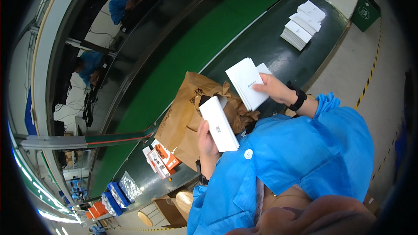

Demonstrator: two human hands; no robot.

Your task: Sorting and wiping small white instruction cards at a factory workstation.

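My left hand is closed round the side of a thin stack of white printed booklets, held above the near side of a brown paper bag. My right hand grips a second stack of white booklets, thumb on top, fanned slightly so a lower one shows beyond the fingers. The bag lies crumpled with its torn mouth toward me, and something dark shows inside it behind the left stack. The fingers under both stacks are mostly hidden.
Several white booklets lie in overlapping piles on the dark green bench. Beyond it runs a green conveyor belt. Orange and white boxes and blue bins sit left. A green bin stands far right. Co-workers in blue sit across.
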